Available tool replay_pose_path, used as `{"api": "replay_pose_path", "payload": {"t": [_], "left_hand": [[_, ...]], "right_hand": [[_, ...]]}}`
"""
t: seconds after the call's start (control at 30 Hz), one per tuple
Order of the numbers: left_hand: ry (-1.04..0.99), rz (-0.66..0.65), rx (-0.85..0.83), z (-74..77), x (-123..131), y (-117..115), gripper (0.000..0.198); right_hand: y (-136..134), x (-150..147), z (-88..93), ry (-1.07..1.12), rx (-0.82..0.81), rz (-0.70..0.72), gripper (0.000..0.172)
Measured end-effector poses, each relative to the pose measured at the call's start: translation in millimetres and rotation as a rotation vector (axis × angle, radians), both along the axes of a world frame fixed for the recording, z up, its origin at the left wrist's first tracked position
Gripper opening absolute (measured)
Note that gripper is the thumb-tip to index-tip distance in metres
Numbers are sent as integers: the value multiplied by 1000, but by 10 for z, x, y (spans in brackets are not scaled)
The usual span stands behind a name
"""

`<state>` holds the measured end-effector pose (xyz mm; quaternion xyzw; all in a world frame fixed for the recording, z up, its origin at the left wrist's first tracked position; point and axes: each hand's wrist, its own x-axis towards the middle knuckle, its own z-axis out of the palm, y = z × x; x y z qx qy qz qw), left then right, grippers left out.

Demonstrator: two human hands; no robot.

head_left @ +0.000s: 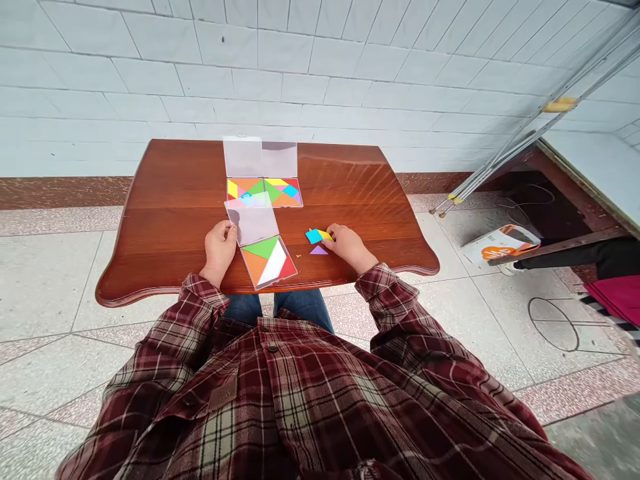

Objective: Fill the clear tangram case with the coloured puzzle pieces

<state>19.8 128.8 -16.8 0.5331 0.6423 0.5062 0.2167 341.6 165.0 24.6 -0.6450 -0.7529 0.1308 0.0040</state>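
A person's left hand [219, 252] pinches the edge of the raised clear lid [253, 222] of a tangram case [267, 263]. The curled right hand [349, 247] touches a yellow tangram piece [326, 235] beside a blue piece [313, 236], though whether it grips is unclear. A purple triangle [319, 251] lies just below.

The left hand [219, 250] pinches the edge of a clear plastic case lid [253, 223], with a tray of coloured tangram pieces [265, 261] just to its right. The right hand [350, 247] touches a yellow tile [326, 235] beside a cyan tile [313, 236], and a purple triangle [319, 250] lies just nearby. A second filled tangram case [264, 193] sits beyond both hands on a wooden table [350, 180].
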Motion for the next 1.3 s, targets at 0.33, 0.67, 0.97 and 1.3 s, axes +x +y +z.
{"api": "replay_pose_path", "payload": {"t": [0.33, 0.67, 0.97, 1.3], "left_hand": [[13, -1, 18, -30, 34, 29, 9], [10, -10, 21, -54, 46, 53, 18], [30, -10, 49, -45, 69, 49, 27], [51, -16, 59, -65, 69, 54, 25]], "right_hand": [[-11, 233, 45, -19, 15, -154, 30], [-447, -474, 338, 151, -12, 355, 23], [-752, -1121, 481, -193, -74, 917, 26], [-666, -1077, 445, -139, -134, 928, 27]]}}
